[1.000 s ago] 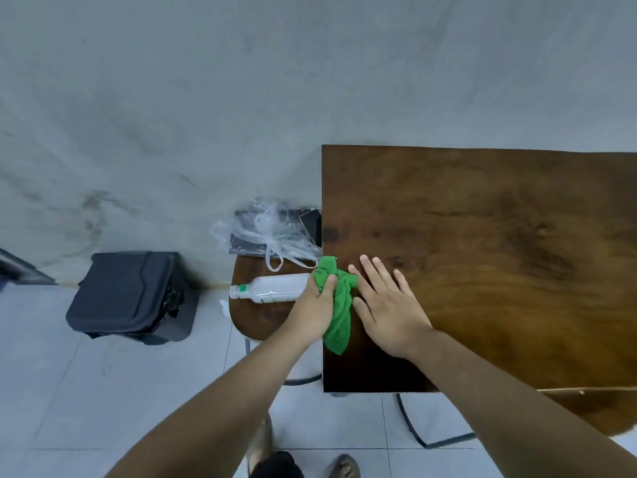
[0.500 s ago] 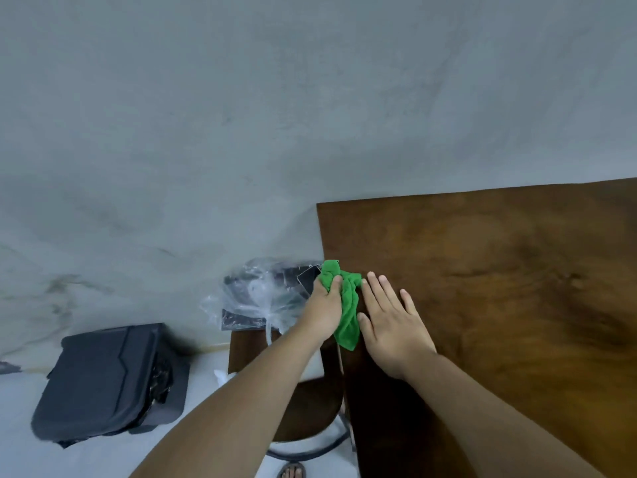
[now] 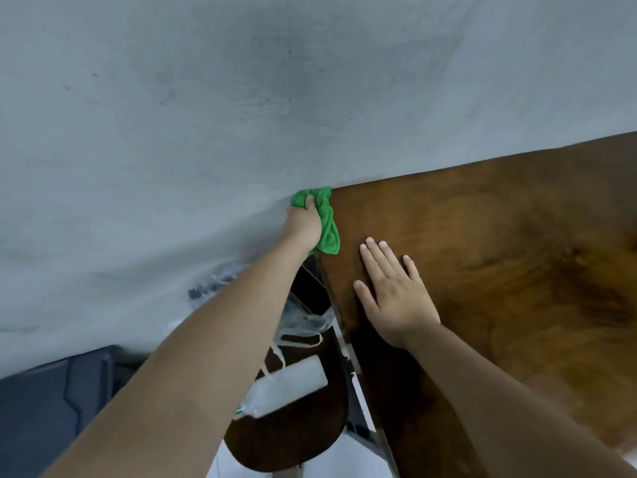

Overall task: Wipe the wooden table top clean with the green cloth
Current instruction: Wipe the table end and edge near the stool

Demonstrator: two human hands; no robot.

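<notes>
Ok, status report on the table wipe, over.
Left hand grips green cloth at far left corner of table top, by the wall. Right hand flat on the wood. Stool with bottle and bag beside it, off the top.

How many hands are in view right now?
2. The left hand grips the crumpled green cloth at the far-left corner of the brown wooden table top; the right hand lies flat on it, nearer.
</notes>
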